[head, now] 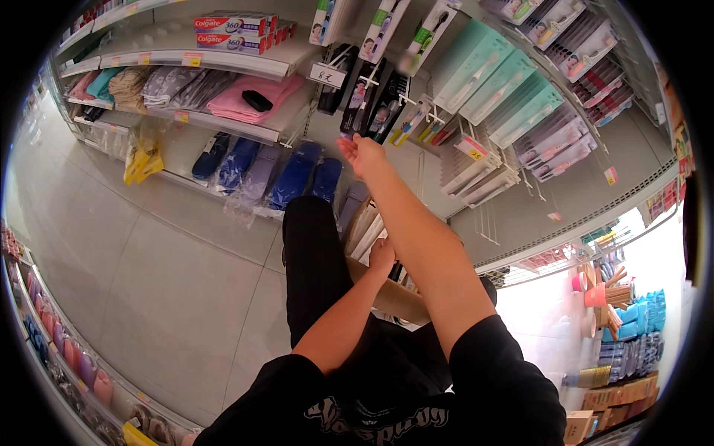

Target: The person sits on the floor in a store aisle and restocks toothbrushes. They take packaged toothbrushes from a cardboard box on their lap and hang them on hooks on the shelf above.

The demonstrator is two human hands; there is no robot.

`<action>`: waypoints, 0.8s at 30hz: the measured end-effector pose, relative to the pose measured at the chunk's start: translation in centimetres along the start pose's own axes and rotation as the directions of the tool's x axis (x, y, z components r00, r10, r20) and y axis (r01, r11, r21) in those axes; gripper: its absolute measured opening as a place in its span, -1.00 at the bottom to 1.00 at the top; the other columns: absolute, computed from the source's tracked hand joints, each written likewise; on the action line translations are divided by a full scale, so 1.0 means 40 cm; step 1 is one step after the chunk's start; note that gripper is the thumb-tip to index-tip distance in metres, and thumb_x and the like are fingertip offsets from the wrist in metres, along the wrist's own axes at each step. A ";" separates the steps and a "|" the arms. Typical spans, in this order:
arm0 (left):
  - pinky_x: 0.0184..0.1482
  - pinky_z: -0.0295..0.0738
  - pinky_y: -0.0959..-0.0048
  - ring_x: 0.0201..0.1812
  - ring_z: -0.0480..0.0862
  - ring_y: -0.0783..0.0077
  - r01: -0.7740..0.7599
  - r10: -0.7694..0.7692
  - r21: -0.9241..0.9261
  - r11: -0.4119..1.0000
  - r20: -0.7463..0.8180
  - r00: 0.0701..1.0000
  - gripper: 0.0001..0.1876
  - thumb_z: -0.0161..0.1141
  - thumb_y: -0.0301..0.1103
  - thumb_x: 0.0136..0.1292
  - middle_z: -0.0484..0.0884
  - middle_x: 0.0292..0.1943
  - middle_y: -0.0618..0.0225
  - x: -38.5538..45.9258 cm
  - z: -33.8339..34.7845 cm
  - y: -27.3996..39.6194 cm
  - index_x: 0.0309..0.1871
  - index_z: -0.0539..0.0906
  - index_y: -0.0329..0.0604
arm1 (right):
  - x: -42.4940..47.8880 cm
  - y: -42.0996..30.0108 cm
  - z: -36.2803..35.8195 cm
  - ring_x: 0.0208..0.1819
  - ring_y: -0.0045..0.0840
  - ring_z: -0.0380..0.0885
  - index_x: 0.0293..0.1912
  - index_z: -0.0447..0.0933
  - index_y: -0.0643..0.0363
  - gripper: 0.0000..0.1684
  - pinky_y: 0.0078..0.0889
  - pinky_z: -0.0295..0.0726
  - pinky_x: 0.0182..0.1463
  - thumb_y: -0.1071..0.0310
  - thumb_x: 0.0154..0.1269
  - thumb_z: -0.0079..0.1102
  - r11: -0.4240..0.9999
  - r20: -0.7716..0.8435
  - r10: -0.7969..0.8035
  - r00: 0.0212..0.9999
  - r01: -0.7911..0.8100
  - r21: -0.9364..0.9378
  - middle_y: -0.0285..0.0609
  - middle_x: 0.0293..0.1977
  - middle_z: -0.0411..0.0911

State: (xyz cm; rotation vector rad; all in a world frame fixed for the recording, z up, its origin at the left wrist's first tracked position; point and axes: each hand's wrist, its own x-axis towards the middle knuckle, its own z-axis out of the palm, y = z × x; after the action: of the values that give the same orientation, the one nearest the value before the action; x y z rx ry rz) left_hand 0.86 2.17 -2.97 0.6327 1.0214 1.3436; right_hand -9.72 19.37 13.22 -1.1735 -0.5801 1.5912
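My right hand (pixel 361 155) reaches up to the bottom of a black toothbrush pack (pixel 361 103) hanging from a wall hook; whether the fingers grip the pack is unclear. Low down, my left hand (pixel 382 255) is curled at a cardboard box (pixel 399 298) between my legs, partly behind my right forearm, so what it holds cannot be made out. Pale toothbrush packs (pixel 365 237) stand upright in that box. More black packs (pixel 334 83) hang left of the one at my right hand, beside a handwritten price card (pixel 328 74).
Green toothbrush packs (pixel 474 72) and clear-fronted packs (pixel 563 148) hang at the right. Left are shelves with toothpaste boxes (pixel 231 25), folded towels (pixel 167 86), a small black object (pixel 257 101) and wrapped blue slippers (pixel 295 173). Empty wire hooks (pixel 490 228) jut out. Another slipper shelf (pixel 72 357) borders the aisle.
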 end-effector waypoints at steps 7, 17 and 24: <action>-0.51 0.34 0.55 -0.59 0.46 0.57 -0.002 0.002 -0.002 1.000 -0.009 1.000 -0.63 0.08 -0.08 0.32 0.51 -0.63 0.38 -0.016 0.006 0.003 -0.44 0.37 -0.18 | 0.064 0.029 -0.046 -0.03 -0.26 0.53 -0.04 0.33 0.34 -0.76 -0.31 0.61 -0.05 0.38 0.39 -0.07 0.989 0.092 0.115 0.989 -0.123 0.084 0.11 -0.06 0.47; -0.54 0.39 0.59 -0.58 0.51 0.58 0.246 -0.232 -0.155 0.957 0.106 0.967 -0.80 0.09 -0.27 0.30 0.58 -0.48 0.36 0.021 -0.025 -0.019 -0.30 0.44 -0.22 | 0.029 0.068 -0.242 0.09 -0.19 0.44 0.12 0.29 0.33 -0.52 -0.20 0.49 0.15 0.29 0.27 0.06 0.966 0.272 0.242 0.931 -0.205 -0.159 0.05 0.14 0.35; -0.46 0.45 0.57 -0.48 0.58 0.48 0.236 -0.237 0.026 0.971 0.057 0.970 -0.82 0.01 -0.28 0.28 0.59 -0.35 0.28 0.001 -0.008 -0.019 -0.21 0.46 -0.20 | -0.090 0.111 -0.603 -0.15 -0.40 0.57 -0.06 0.44 0.18 -0.72 -0.32 0.56 -0.07 0.28 0.28 0.04 0.947 0.005 0.123 0.992 -0.116 -0.299 -0.11 -0.15 0.57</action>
State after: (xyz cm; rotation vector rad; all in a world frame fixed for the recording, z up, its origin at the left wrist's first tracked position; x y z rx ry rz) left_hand 0.96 2.04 -3.79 0.5432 1.0283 1.1010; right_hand 9.88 10.07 1.19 -1.4380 -0.7993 1.6613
